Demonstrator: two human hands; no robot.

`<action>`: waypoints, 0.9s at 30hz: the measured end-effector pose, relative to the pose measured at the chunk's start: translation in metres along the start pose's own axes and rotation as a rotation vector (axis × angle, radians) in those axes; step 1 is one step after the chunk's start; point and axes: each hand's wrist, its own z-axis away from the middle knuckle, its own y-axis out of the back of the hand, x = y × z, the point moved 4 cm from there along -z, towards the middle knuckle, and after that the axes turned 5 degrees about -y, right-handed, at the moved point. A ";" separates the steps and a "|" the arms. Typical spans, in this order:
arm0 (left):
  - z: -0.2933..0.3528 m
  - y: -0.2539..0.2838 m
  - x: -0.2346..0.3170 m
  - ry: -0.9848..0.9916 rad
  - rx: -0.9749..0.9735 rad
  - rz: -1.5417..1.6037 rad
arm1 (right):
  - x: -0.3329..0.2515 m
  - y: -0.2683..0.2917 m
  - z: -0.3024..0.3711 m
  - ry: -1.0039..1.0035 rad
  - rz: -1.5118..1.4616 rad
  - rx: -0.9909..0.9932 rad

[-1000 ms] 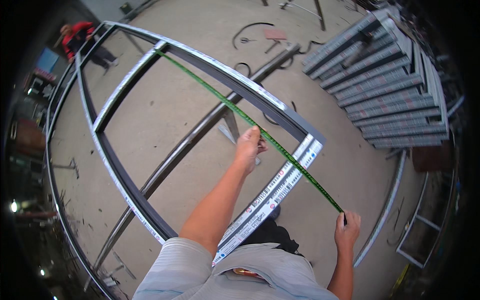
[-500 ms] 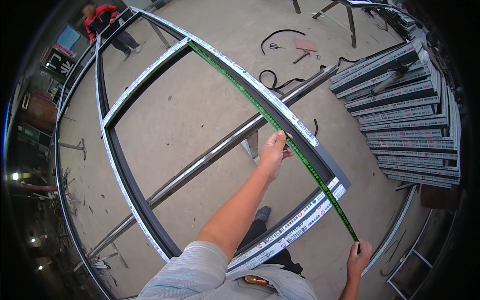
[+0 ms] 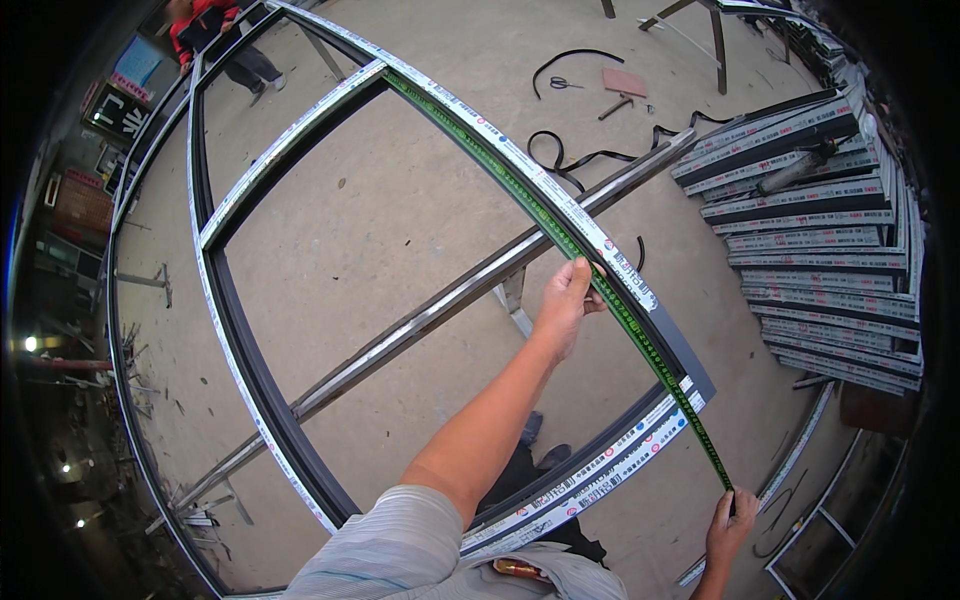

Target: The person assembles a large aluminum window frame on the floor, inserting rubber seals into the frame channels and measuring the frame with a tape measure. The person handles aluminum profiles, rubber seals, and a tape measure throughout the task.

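Observation:
A large window frame (image 3: 295, 145) with dark profiles and white printed protective film lies raised in front of me. A green tape measure (image 3: 652, 348) is stretched along the inner side of its right bar, from the far crossbar corner past the near right corner. My left hand (image 3: 568, 308) pinches the tape partway along, thumb on top, beside the right bar. Beyond the near corner, my right hand (image 3: 731, 522) is closed around the tape's near end; whether a case is inside the fist is hidden.
A steel support beam (image 3: 440, 300) crosses under the frame. Stacked film-covered profiles (image 3: 810, 250) stand at the right. On the floor lie scissors (image 3: 562, 83), a hammer (image 3: 615, 107), a reddish board (image 3: 624, 80) and black strips (image 3: 575, 58). A person (image 3: 225, 45) stands at the far left.
The view has shifted slightly. Both hands keep their grip on the tape, which stays taut and now lies a little closer along the right bar. The far person's arms have moved slightly.

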 end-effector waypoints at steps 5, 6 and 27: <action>-0.008 -0.003 0.001 0.003 -0.003 -0.028 | -0.016 0.002 -0.009 -0.008 0.014 -0.004; -0.012 -0.001 -0.001 -0.006 -0.020 -0.020 | -0.012 0.002 -0.011 0.002 0.007 -0.001; -0.029 -0.001 0.017 -0.113 -0.096 -0.077 | -0.006 0.002 -0.040 0.029 0.027 0.061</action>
